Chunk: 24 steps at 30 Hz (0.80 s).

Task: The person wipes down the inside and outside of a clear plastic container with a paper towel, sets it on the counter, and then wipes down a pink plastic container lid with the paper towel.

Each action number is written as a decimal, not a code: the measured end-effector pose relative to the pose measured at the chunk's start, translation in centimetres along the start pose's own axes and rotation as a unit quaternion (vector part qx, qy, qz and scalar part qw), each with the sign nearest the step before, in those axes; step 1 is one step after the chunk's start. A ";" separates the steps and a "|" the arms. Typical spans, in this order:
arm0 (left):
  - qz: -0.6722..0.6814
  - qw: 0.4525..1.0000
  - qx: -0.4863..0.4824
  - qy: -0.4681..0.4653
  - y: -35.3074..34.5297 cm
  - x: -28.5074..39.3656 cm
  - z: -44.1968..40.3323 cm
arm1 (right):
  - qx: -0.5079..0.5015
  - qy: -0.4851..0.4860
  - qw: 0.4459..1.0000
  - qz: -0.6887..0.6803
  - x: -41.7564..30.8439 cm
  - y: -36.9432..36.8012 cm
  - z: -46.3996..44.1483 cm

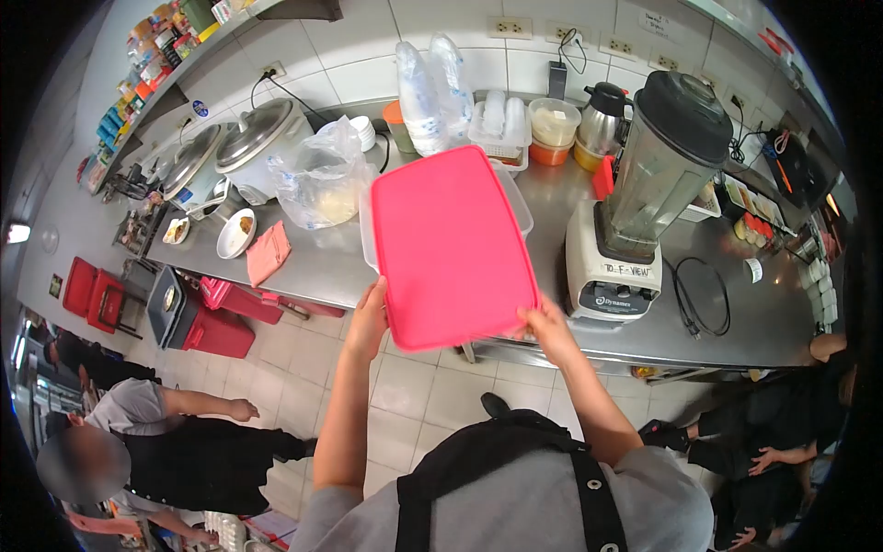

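Observation:
A bright pink-red rectangular plastic lid [451,248] is held tilted up in front of me, over the edge of the steel counter. My left hand [370,317] is closed on its lower left edge. My right hand [544,324] grips the lower right corner, thumb near the top face. Behind the lid, the sides of a translucent plastic tub [520,201] show on the counter; its inside is hidden. Left of the tub stands a clear plastic bag [322,179] with something pale in it.
A large blender [635,202] stands to the right, with a black cable [704,296] beside it. Rice cookers [262,138], a bowl of food [237,233] and an orange cloth [269,253] are on the left. Co-workers stand at lower left [198,451] and lower right [773,442].

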<state>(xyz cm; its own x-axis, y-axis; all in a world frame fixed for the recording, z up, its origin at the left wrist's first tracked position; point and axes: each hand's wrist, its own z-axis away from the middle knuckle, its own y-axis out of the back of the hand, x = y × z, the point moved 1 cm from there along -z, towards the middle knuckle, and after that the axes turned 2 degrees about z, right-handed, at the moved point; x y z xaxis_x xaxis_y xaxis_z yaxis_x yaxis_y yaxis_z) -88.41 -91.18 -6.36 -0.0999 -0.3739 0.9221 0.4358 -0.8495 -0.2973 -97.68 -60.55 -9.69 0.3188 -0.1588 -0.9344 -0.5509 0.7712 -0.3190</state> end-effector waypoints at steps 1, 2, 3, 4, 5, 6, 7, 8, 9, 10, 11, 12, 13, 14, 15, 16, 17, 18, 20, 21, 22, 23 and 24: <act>-0.017 0.999 0.032 -0.028 0.1 0.1 0.2 | -0.031 -0.011 0.999 0.023 -0.3 -0.4 1.3; -0.024 0.995 0.070 -0.065 0.7 -0.2 0.1 | -0.092 -0.013 0.994 0.059 -0.5 -0.7 2.3; -0.032 0.988 0.107 -0.103 1.7 -0.7 -0.1 | -0.151 -0.015 0.984 0.096 -0.7 -0.9 3.0; -0.038 0.979 0.145 -0.138 2.5 -0.8 0.2 | -0.210 -0.019 0.969 0.131 -0.7 -0.9 3.4; -0.082 0.968 0.175 -0.157 3.4 -0.9 0.8 | -0.227 -0.028 0.962 0.152 -0.3 0.2 3.0; -0.125 0.955 0.204 -0.177 4.3 -0.6 1.5 | -0.243 -0.036 0.954 0.172 0.5 2.2 1.9; -0.168 0.938 0.231 -0.197 5.1 -0.1 2.1 | -0.257 -0.042 0.946 0.192 1.1 3.4 0.4; -0.238 0.914 0.256 -0.206 6.2 0.5 2.7 | -0.151 -0.041 0.949 0.275 1.3 3.9 -1.1; -0.305 0.885 0.280 -0.213 7.4 0.9 3.4 | -0.072 0.017 0.935 0.347 2.4 4.5 -2.7; -0.371 0.850 0.304 -0.217 7.9 1.2 4.1 | 0.006 0.073 0.907 0.414 4.0 5.2 -4.4; -0.437 0.821 0.317 -0.184 6.9 2.3 5.4 | 0.082 0.127 0.867 0.476 4.8 5.5 -5.0; -0.501 0.786 0.329 -0.150 5.2 4.5 7.3 | 0.115 0.122 0.821 0.546 4.8 4.7 -5.2; -0.562 0.746 0.339 -0.114 4.1 6.1 8.9 | 0.146 0.115 0.769 0.611 4.7 3.0 -5.2; -0.614 0.716 0.318 -0.101 4.2 6.6 9.7 | 0.177 0.109 0.712 0.671 4.7 1.7 -5.3; -0.635 0.700 0.304 -0.118 4.3 6.7 10.3 | 0.172 0.109 0.711 0.673 5.2 1.2 -5.6; -0.655 0.685 0.289 -0.133 4.3 6.6 10.9 | 0.167 0.108 0.709 0.677 6.1 1.1 -6.1; -0.674 0.670 0.273 -0.148 4.3 6.3 11.5 | 0.161 0.107 0.707 0.680 6.9 1.1 -6.4; -0.683 0.665 0.268 -0.141 4.3 6.0 12.1 | 0.173 0.116 0.692 0.691 7.5 1.0 -6.5; -0.700 0.653 0.258 -0.132 4.1 5.5 12.8 | 0.176 0.100 0.707 0.678 9.7 3.0 -7.9; -0.697 0.656 0.256 -0.134 4.0 5.4 13.2 | 0.176 0.093 0.713 0.672 9.7 3.3 -8.1; -0.694 0.659 0.255 -0.136 3.9 5.4 13.5 | 0.204 0.148 0.706 0.662 9.7 3.6 -8.1; -0.692 0.662 0.254 -0.137 3.9 5.3 13.9 | 0.198 0.154 0.753 0.608 9.7 3.9 -8.4; -0.696 0.656 0.254 -0.144 3.9 5.1 14.2 | 0.192 0.161 0.796 0.551 9.7 4.7 -9.4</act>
<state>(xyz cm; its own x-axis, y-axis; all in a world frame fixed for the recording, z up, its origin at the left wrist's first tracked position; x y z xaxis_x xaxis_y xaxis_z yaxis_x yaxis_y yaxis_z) -74.51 -91.12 0.72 -0.5766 0.7803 0.2423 0.3509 -0.0313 0.9359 -104.43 -64.28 -21.74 -0.4431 0.6421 -0.6256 -0.0638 0.6735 0.7365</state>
